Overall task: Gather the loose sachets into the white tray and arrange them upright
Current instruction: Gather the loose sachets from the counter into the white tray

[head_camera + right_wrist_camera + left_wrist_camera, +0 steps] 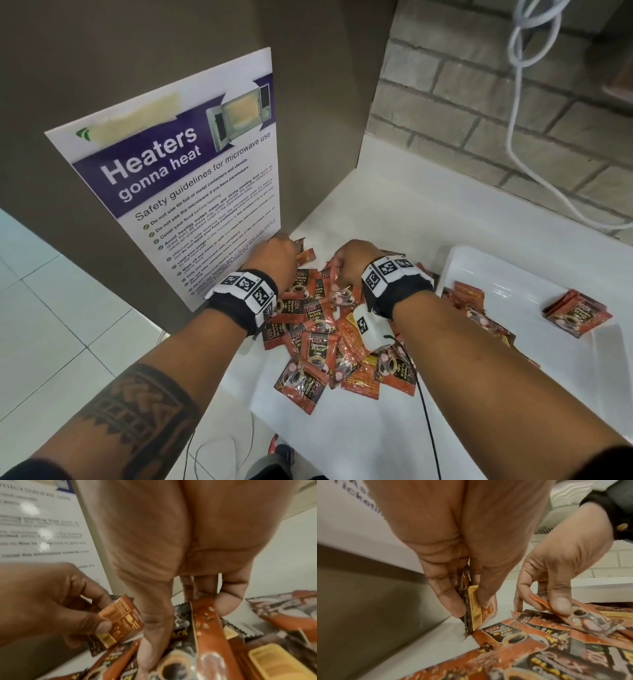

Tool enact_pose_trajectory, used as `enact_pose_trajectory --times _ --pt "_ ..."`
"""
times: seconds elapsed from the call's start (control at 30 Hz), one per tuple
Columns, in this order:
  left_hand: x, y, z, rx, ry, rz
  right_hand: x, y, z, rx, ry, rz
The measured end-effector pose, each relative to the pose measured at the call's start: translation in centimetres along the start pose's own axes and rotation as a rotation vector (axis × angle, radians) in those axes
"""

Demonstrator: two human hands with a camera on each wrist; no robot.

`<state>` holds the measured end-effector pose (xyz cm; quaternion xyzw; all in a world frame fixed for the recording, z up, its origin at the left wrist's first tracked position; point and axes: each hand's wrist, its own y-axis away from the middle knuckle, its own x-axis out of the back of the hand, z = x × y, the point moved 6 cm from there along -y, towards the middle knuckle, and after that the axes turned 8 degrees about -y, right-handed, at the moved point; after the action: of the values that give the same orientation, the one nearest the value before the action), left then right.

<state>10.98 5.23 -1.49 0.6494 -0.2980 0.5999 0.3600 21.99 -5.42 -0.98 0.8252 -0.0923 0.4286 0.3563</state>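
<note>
In the head view, both forearms reach up the middle of the frame over a heap of loose red-and-black foil coffee sachets [318, 329] printed "D2X" and "BLACK Coffee", spread on the white counter [346, 442]. The left hand [275, 255] grasps sachets by the white laminated microwave poster [178, 178], which reads "Heaters gonna heat" and "Safety guidelines for microwave use". The right hand [356, 260] is down in the heap. The white rectangular plastic tray [534, 274] at right holds a few sachets lying flat. The left wrist view shows thumb and fingers pinching a small stack [471, 608] on edge. The right wrist view shows thumb [149, 642] and fingertips pinching one sachet [207, 626] off the pile.
</note>
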Motion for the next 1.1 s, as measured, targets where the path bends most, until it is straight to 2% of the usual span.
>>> enact_pose_trajectory --times 0.27,0.37,0.6,0.73,0.87,0.97,1.1 --pt "-0.6 0.0 -0.4 0.006 0.022 0.034 -0.3 -0.5 0.0 -0.025 -0.025 0.116" --pt "-0.7 -0.3 -0.5 0.004 0.026 0.036 0.3 0.0 0.3 0.009 -0.082 0.168" --pt "1.5 -0.8 0.6 -0.021 0.143 0.082 4.5 3.1 3.9 0.028 -0.471 0.387" --pt "4.9 -0.5 4.7 -0.127 0.277 0.117 7.5 7.2 8.5 0.036 -0.686 0.508" --pt "7.1 0.0 10.9 -0.23 0.498 0.074 8.8 11.4 16.0 -0.109 -0.77 0.655" --pt "7.5 0.0 16.0 -0.313 0.575 0.002 8.3 14.3 20.3 -0.235 -0.741 0.709" --pt "6.9 -0.7 22.0 -0.395 0.562 -0.106 6.9 16.1 23.6 -0.383 -0.628 0.661"
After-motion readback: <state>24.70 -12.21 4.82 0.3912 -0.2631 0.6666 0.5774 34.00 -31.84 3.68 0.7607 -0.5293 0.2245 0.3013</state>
